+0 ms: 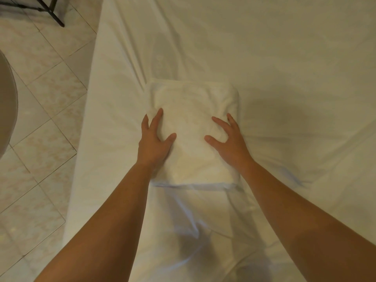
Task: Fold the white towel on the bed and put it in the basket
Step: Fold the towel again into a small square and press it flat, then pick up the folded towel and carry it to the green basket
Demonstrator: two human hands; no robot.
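The white towel (193,110) lies folded into a thick rectangle on the bed (284,58), near the bed's left edge. My left hand (153,142) rests on the towel's left side, fingers spread and curled over its edge. On the towel's right side sits my right hand (228,140), fingers spread and pressing into the cloth. Neither hand has the towel lifted. No basket shows in this view.
A wrinkled white sheet covers the bed. Pale tiled floor (40,119) runs along the left. A rounded beige object (7,102) is cut off at the left border. Dark metal legs (55,15) stand at the top left.
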